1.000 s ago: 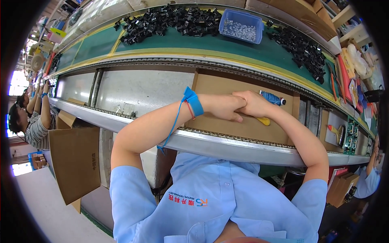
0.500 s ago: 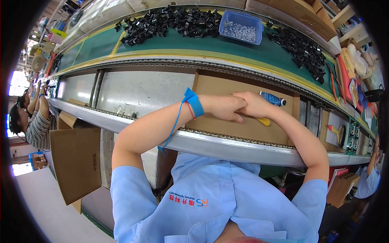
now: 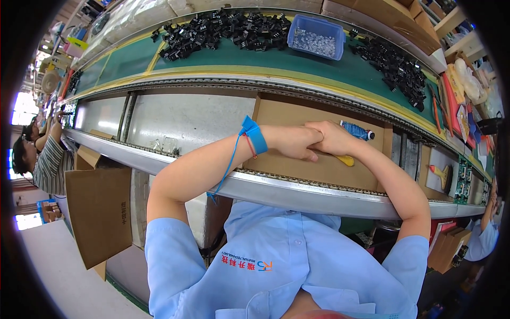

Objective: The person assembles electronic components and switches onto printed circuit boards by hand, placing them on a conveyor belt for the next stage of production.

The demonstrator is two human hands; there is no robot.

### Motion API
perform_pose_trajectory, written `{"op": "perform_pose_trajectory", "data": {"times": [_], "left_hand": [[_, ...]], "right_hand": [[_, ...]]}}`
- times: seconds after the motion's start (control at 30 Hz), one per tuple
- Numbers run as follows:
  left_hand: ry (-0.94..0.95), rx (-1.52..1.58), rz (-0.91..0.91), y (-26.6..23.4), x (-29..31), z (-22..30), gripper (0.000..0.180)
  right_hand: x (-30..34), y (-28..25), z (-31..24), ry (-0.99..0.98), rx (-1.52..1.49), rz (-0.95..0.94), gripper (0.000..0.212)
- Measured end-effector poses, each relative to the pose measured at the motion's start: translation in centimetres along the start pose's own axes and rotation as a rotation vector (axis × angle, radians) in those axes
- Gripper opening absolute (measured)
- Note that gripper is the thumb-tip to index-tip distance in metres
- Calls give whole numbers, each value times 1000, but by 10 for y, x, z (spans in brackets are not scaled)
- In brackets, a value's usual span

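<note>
My left hand (image 3: pixel 294 141) and my right hand (image 3: pixel 333 137) are clasped together above a cardboard tray (image 3: pixel 281 169). The right fingers lie closed over the back of the left hand. My left thumb points toward the right, while the other left fingers are hidden beneath the right hand. A blue wrist strap (image 3: pixel 256 139) with a dangling cord circles my left wrist. Just beyond my right wrist, a blue tube (image 3: pixel 356 130) with a dark cap lies in the tray. A yellow handle end (image 3: pixel 347 160) sticks out under my right hand; the rest is covered.
Heaps of black plastic parts (image 3: pixel 228 32) and a blue bin (image 3: pixel 317 38) of clear pieces stand on the green bench. A metal rail (image 3: pixel 303 195) runs before me. A brush (image 3: pixel 442 175) and circuit boards (image 3: pixel 463 181) lie right. At far left, a person (image 3: pixel 50 154) works.
My clasped hands stay in place. At far left, the person in the striped top shifts slightly.
</note>
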State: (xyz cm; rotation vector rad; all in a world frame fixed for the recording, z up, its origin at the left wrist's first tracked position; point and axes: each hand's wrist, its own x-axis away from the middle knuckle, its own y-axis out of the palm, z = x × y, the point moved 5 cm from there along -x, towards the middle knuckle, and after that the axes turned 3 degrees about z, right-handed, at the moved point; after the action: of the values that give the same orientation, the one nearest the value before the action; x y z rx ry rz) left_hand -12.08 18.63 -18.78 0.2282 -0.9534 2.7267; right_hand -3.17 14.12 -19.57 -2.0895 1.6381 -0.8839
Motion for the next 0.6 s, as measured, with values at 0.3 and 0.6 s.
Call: {"op": "perform_pose_trajectory", "data": {"times": [0.3,0.6], "left_hand": [[-3,25,4,3,1,0,35],[-4,10,-9,4,-2,1,36]], "right_hand": [[1,3,1,-4,-4,-2,28],[2,4,5,-6,-35,29,19]]}}
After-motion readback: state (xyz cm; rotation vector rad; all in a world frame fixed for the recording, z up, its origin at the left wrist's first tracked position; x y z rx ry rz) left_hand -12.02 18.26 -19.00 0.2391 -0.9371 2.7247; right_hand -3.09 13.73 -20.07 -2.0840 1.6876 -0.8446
